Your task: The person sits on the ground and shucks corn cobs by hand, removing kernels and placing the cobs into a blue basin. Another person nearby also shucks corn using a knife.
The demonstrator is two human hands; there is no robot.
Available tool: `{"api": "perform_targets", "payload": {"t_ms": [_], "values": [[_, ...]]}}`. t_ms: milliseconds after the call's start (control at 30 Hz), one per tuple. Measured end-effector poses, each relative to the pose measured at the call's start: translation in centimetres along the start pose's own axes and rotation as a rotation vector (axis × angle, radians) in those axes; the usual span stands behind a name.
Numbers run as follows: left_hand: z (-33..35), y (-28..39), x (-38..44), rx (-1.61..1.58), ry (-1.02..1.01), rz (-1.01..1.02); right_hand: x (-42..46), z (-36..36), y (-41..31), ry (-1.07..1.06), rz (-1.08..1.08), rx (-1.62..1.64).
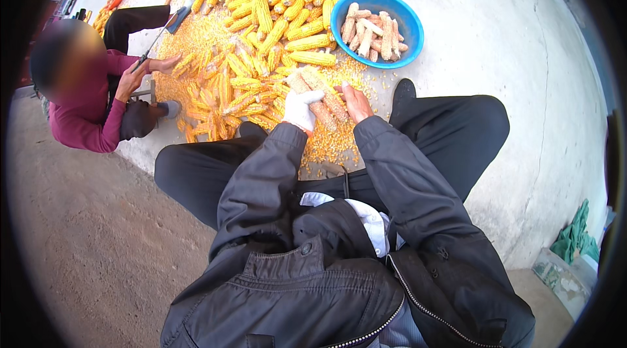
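My left hand (299,109), in a white glove, grips a mostly bare corn cob (319,111) with the thumb across it. A second, partly shelled cob (329,95) lies alongside it on the right, with yellow kernels left on its edge. My bare right hand (356,104) is at that cob's right side, fingers apart; whether it touches the cob is unclear. Loose kernels (329,149) cover the floor beneath my hands. Partly stripped ears (223,95) lie to the left, and a heap of full ears (279,0) lies farther ahead.
A blue basin (415,46) holding several bare cobs (372,34) stands ahead to the right. At the left, a seated person (83,98) holds a thin dark-handled tool (154,44) near the ears. A green cloth (575,235) lies by a box at the lower right.
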State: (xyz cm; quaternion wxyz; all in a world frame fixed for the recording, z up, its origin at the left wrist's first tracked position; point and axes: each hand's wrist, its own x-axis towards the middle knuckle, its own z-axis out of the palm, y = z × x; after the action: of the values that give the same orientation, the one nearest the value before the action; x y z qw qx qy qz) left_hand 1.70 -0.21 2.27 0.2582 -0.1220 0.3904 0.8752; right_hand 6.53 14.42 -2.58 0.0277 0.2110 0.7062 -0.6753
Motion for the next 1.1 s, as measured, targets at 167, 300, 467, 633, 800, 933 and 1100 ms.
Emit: {"api": "perform_targets", "payload": {"t_ms": [167,300,467,633,800,933,1100], "values": [[-1.3,0.3,0.5,-0.024,-0.006,0.014,-0.7,0.4,-0.3,-0.089,-0.046,-0.063],[-1.3,0.2,0.7,0.01,-0.041,0.046,-0.6,0.1,0.5,-0.06,-0.106,-0.043],[-1.5,-0.1,0.8,0.059,0.036,0.089,-1.3,0.4,-2.1,0.024,-0.148,-0.198],[-0.7,0.1,0.4,0.02,0.048,0.076,-2.3,0.1,-3.6,0.077,-0.256,-0.411],[-0.4,0.6,0.0,0.025,0.066,0.057,-2.4,0.1,-3.8,0.086,-0.305,-0.445],[-0.8,0.7,0.0,0.084,0.089,0.081,-2.5,0.2,-3.7,-0.005,-0.245,-0.407],[-0.9,1.3,0.3,0.173,-0.001,0.113,-1.3,-0.1,-2.8,-0.078,-0.2,-0.039]]}}
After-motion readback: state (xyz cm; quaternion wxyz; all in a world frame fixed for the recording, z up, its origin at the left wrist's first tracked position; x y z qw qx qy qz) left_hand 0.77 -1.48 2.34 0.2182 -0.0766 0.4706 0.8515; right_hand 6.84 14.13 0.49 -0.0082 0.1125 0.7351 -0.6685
